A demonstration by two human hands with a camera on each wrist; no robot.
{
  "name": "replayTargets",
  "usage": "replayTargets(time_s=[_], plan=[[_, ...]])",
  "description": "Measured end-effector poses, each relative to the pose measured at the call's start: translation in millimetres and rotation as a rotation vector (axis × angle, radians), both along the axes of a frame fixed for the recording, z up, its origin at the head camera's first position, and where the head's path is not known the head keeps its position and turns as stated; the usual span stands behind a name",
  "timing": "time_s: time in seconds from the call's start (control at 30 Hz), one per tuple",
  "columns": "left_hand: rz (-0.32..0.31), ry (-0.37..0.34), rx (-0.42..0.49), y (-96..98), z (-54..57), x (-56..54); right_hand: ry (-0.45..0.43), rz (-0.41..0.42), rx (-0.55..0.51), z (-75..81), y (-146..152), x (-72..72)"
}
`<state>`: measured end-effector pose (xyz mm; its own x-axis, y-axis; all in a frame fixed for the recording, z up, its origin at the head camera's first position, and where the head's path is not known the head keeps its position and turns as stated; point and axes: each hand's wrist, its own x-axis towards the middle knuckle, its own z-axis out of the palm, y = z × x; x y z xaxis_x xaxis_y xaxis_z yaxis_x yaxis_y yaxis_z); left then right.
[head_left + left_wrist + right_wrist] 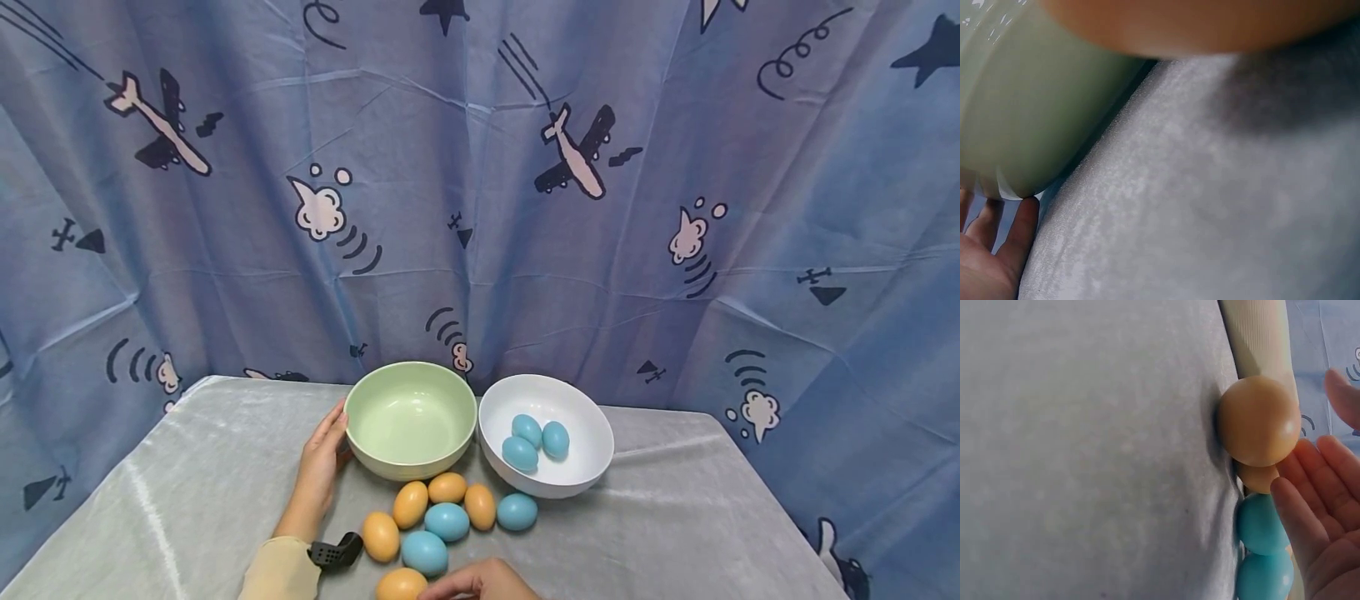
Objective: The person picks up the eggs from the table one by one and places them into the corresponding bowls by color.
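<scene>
My left hand [321, 458] rests with extended fingers against the left side of a light green bowl [412, 417], whose inside shows no eggs. The left wrist view shows its fingertips right at the bowl's wall [1029, 112]. At the bottom edge of the head view, my right hand [483, 579] is beside the nearest orange egg [401, 586]. Seen from the right wrist, that hand [1329, 519] has its fingers spread and the thumb apart, close by the orange egg [1259, 420]. Three blue eggs [520, 454] lie in a white bowl [592, 450] to the right of the green one.
Between the hands, in front of the bowls, several orange eggs [380, 537] and three blue eggs [447, 522] lie close together on the grey cloth-covered table [660, 533]. A blue printed curtain [480, 250] hangs behind the table. A black band [337, 552] is on the left wrist.
</scene>
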<state>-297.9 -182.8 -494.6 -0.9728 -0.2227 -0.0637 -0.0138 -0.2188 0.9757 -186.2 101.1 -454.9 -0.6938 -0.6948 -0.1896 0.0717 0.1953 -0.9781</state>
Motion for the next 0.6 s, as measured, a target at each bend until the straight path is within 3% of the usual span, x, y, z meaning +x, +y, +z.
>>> replayTargets(time_s=[0.47, 0.6], plan=[[-0.003, -0.001, -0.015, -1.0, 0.2, 0.9, 0.087, 0.044, -0.003, -9.4, -0.8, -0.9], [-0.004, -0.001, -0.013, -0.8, 0.1, 0.7, 0.157, 0.051, 0.01, -15.5, -2.3, -1.4]])
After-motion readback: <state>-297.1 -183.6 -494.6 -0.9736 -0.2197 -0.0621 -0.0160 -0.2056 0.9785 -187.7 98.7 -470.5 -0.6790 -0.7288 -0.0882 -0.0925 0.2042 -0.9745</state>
